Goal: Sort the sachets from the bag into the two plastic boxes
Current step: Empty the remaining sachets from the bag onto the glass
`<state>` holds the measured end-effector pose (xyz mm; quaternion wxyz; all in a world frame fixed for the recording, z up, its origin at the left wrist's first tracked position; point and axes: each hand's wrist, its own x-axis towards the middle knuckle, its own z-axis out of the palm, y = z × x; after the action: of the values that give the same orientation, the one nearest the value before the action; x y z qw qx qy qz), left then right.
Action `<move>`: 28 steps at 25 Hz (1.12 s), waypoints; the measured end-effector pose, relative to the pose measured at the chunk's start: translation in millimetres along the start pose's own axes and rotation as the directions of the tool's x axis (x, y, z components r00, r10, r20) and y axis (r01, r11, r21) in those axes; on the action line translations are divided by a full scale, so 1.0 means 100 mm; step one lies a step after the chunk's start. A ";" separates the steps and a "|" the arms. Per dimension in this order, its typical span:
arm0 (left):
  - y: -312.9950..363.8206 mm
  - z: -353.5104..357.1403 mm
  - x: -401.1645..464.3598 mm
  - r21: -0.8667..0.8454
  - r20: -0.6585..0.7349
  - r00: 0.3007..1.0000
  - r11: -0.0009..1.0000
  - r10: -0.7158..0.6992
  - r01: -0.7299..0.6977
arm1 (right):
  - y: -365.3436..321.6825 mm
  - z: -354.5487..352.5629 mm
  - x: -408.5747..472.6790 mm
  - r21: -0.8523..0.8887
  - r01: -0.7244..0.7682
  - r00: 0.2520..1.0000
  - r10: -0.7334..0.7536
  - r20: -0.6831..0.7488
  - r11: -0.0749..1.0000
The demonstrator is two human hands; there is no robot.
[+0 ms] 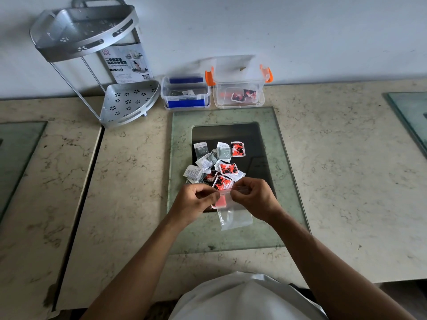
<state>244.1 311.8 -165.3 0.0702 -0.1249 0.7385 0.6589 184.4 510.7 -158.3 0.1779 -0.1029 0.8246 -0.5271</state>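
Observation:
A clear zip bag (233, 211) lies on the glass plate (286, 181) in front of me. My left hand (196, 202) and my right hand (253, 197) each pinch one side of its top edge; a red sachet shows inside it. Just beyond the bag lies a pile of sachets (217, 165), several grey-white and several red-black. Against the wall stand two open plastic boxes: the blue-clipped box (186, 93) holds grey-white sachets, the orange-clipped box (239, 91) holds red-black ones.
A silver two-tier corner rack (92, 54) with a product card stands at the back left, beside the blue-clipped box. The marble counter (346, 181) stretches to both sides, with further glass plates at the left and right edges.

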 end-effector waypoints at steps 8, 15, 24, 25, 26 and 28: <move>0.02 -0.05 0.02 0.066 -0.066 0.997 0.997 0.035 -0.030 | 0.03 -0.12 -0.01 0.107 -0.066 0.998 0.065 0.005 0.992; -0.04 -0.02 0.07 -0.006 -0.023 1.000 1.000 -0.013 0.013 | 0.02 -0.18 0.01 0.168 -0.056 0.998 0.054 0.018 0.984; -0.06 -0.01 0.09 0.027 -0.041 0.999 0.999 0.022 -0.021 | -0.02 -0.04 0.07 0.129 -0.026 0.998 0.017 0.066 0.991; -0.05 -0.01 0.09 0.015 -0.056 0.998 1.000 0.015 -0.014 | -0.02 -0.03 0.09 0.121 -0.021 0.997 0.013 0.072 0.992; -0.05 -0.01 0.10 0.008 -0.068 0.998 1.000 0.008 -0.008 | -0.03 -0.01 0.12 0.109 -0.017 0.997 0.009 0.078 0.994; -0.05 -0.06 0.13 0.019 -0.087 0.996 1.000 0.015 -0.013 | -0.05 0.03 0.18 0.084 -0.013 0.996 0.005 0.093 0.996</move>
<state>233.9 304.3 -172.9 0.0346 -0.1476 0.7478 0.6464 168.8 499.1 -158.6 0.2226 -0.1163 0.7927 -0.5554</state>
